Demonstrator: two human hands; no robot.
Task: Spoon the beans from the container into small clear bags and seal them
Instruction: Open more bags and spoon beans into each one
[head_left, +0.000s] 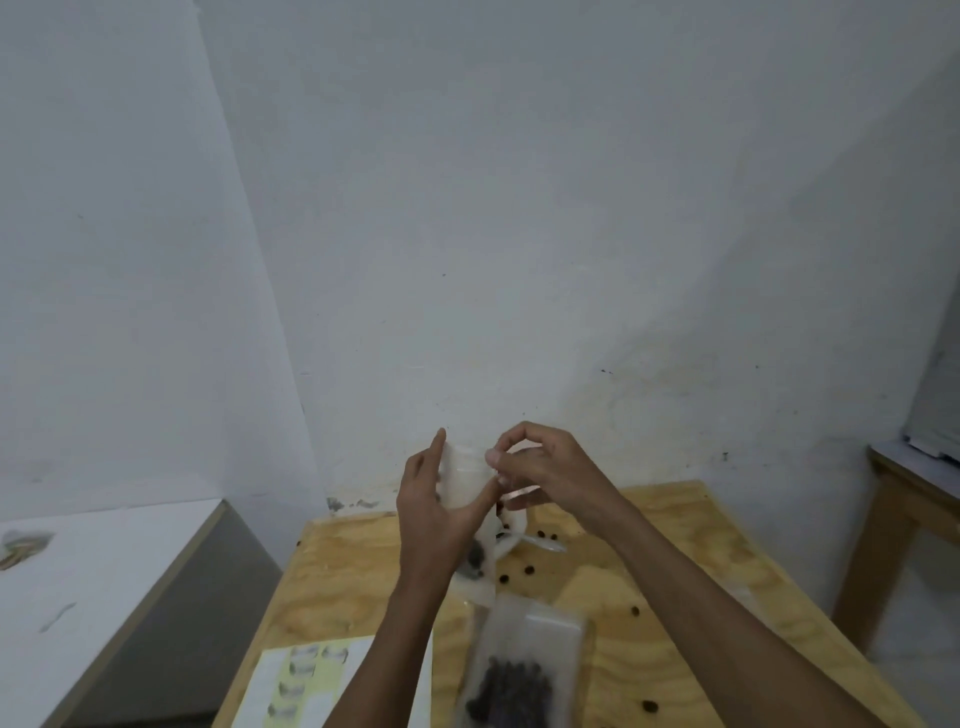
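Both my hands hold a small clear bag (467, 480) up above the plywood table (675, 597). My left hand (431, 514) supports the bag's left side, fingers fairly straight and thumb against the plastic. My right hand (540, 470) pinches the bag's top right edge between thumb and fingers. Dark beans show at the bag's bottom (475, 558). Below, a clear rectangular container (524, 660) holds a heap of dark beans (511, 691). A clear plastic spoon (540, 543) lies on the table behind the bag.
Loose beans (530, 570) are scattered over the table. A sheet with several small bags (301, 680) lies at the front left. A white counter (104, 571) stands to the left, a wooden table (914, 488) to the right, and a white wall behind.
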